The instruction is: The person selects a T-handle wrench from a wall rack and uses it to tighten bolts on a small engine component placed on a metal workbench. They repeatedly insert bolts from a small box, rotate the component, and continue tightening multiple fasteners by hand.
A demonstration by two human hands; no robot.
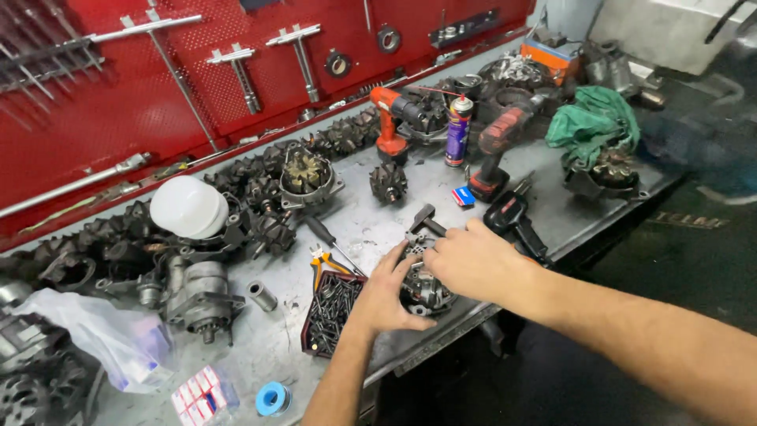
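From the head camera, both your hands are on a dark, finned alternator housing (423, 288) that sits at the near edge of the grey metal bench (371, 225). Your left hand (384, 296) cups its left side with the fingers spread and curled round the casing; your right hand (471, 263) lies over the top with the fingers bent down onto it, so the part is gripped from two sides. How tightly your right fingertips close, you cannot tell, since the hand hides them.

Just left of the housing, touching your left hand, is a dark red tray of black bolts (331, 312). Orange-handled pliers (322, 264) and a black-handled screwdriver (331, 243) lie just behind that tray. A black hammer (423, 218) lies right behind the housing, and a black handheld tool (514, 221) lies close to your right wrist.

Further back stand a red cordless drill (390, 122), a second red and black drill (495, 154) and a rotor (388, 182) between them. A green rag (593, 122) is draped over a part at the far right. A row of black rotors runs along the red pegboard wall (118, 102), where T-handled wrenches hang.

As for packages: a tall purple and blue spray can (458, 130) with a red cap stands between the drills; a small flat blue and red box (464, 196) lies near the second drill's base; a white dome-shaped cover (188, 207) rests on the parts at left; a clear plastic bag (102, 339) lies at the near left, with a red and white packet (199, 393) and a blue tape roll (272, 398) near the front edge.
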